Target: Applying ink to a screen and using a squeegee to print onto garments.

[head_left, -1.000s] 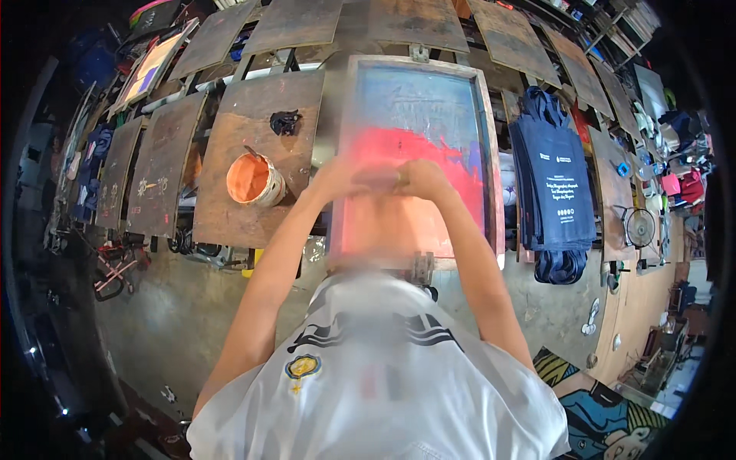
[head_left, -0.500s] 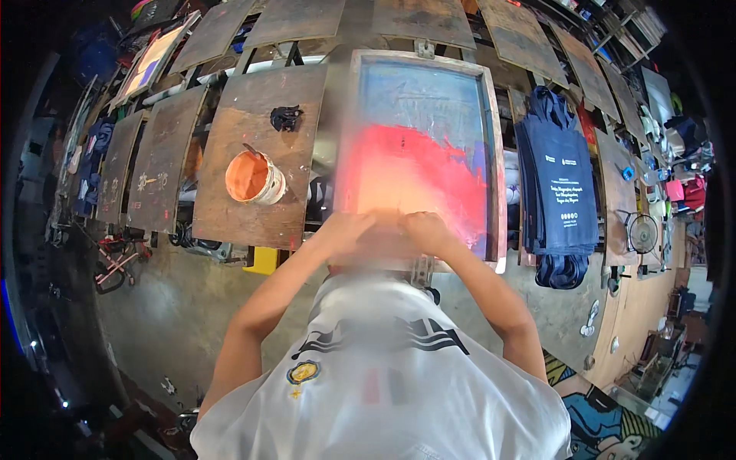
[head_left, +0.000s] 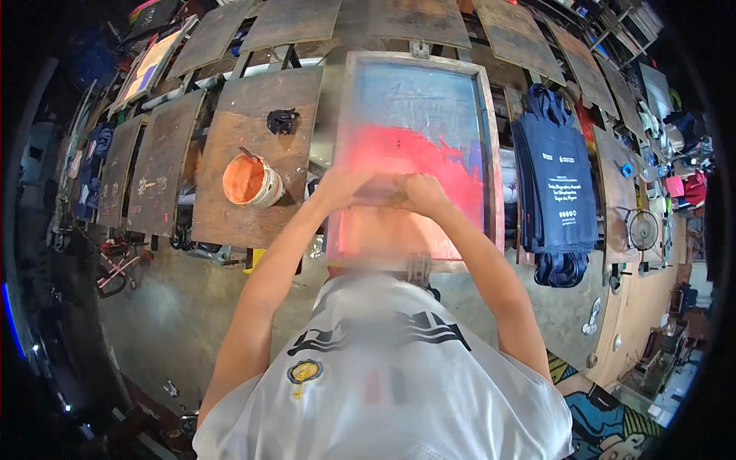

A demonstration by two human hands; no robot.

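A screen printing frame (head_left: 491, 146) with a pale wooden border lies in front of me. Bright pink-red ink (head_left: 437, 165) covers the middle of its mesh, and the far part is blue. My left hand (head_left: 341, 190) and my right hand (head_left: 423, 192) are closed side by side on what looks like a squeegee (head_left: 382, 193), held crosswise over the inked mesh. A blurred band down the middle of the picture smears the squeegee, so its blade edge does not show. Nearer my body, the mesh looks orange-pink.
Left of the frame, a tub of orange ink (head_left: 253, 182) with a tool in it stands on a wooden board (head_left: 218, 218), a black crumpled thing (head_left: 282, 121) behind it. Navy tote bags (head_left: 556, 180) lie stacked to the right. More boards (head_left: 161, 172) and a fan (head_left: 641, 231) surround these.
Both hands have pushed the squeegee forward, away from my body, from the near part of the mesh to its middle. More of the near mesh now shows behind them.
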